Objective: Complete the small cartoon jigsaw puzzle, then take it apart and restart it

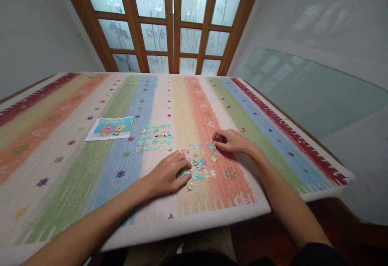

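My left hand (170, 173) rests on the table, fingers curled and thumb bent toward them at the left edge of a loose heap of jigsaw puzzle pieces (198, 163). Whatever lies between those fingertips is too small to make out. On the heap's far right side, my right hand (232, 140) pinches a small teal puzzle piece (212, 140) between thumb and index finger. Left of the heap, a block of puzzle pieces (156, 137) is laid out in rows, mostly teal and pale. Beyond it, a printed picture sheet (112, 128) shows two cartoon figures on teal.
A striped cloth (103, 157) with woven flower patterns covers the large table. Its front edge runs close to my body. Wooden doors with frosted panes (172, 27) stand behind the table, and a greenish glass panel (312, 84) leans at the right wall.
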Demonstrator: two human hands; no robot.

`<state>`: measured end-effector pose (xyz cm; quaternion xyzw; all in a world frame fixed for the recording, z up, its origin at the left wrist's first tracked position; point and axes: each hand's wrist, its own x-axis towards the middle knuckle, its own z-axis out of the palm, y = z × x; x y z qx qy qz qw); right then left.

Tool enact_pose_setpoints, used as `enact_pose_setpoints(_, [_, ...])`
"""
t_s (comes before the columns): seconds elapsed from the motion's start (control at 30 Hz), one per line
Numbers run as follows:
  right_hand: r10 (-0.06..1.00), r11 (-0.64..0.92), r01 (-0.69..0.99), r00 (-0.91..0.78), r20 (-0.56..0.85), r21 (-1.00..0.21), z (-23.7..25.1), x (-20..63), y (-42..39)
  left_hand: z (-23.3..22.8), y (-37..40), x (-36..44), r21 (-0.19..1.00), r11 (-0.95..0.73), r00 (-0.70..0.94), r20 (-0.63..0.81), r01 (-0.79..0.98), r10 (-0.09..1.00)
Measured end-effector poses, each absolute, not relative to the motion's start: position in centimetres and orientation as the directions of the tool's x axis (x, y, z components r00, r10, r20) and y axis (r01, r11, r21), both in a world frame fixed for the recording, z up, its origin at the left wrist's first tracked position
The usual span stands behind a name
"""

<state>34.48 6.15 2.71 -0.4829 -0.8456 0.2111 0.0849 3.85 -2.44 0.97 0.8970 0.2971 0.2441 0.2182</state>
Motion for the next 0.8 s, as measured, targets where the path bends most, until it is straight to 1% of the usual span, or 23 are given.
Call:
enact_pose_setpoints(0.13, [0.851,0.444,0.779,-0.521,-0.063,-0.443,2.8,34.4,6.1,1.5,-2.4,4.0,0.641,-0.653,0.665,0.284,0.403,0.69])
enact_pose_setpoints(0.3, [0.851,0.447,0.775,-0.522,-0.055,-0.448,2.6,34.5,6.2,3.3,-0.9,2.4,0.766,-0.518,0.629,0.197,0.38,0.752])
enact_pose_setpoints(0.33, [0.851,0.447,0.775,-0.522,-0.054,-0.447,2.6,34.5,6.2,3.8,-0.4,1.5,0.767,-0.507,0.604,0.2,0.393,0.772])
enact_pose_setpoints(0.47, [0.856,0.438,0.781,-0.514,-0.061,-0.445,2.5,34.5,6.2,5.3,0.9,-3.3,0.734,-0.452,0.406,0.259,0.507,0.876])
enact_pose_setpoints(0.53, [0.856,0.433,0.783,-0.512,-0.068,-0.446,2.6,34.4,6.2,5.3,0.9,-6.0,0.712,-0.397,0.351,0.221,0.58,0.91])
enact_pose_setpoints(0.7, [0.854,0.433,0.782,-0.515,-0.073,-0.449,2.5,34.4,6.3,2.8,-0.3,-10.0,0.646,-0.278,0.268,0.117,0.711,0.956])
enact_pose_setpoints(0.8, [0.858,0.426,0.782,-0.509,-0.073,-0.454,2.4,34.4,6.4,1.3,-0.8,-10.1,0.591,-0.284,0.232,0.164,0.755,0.959])
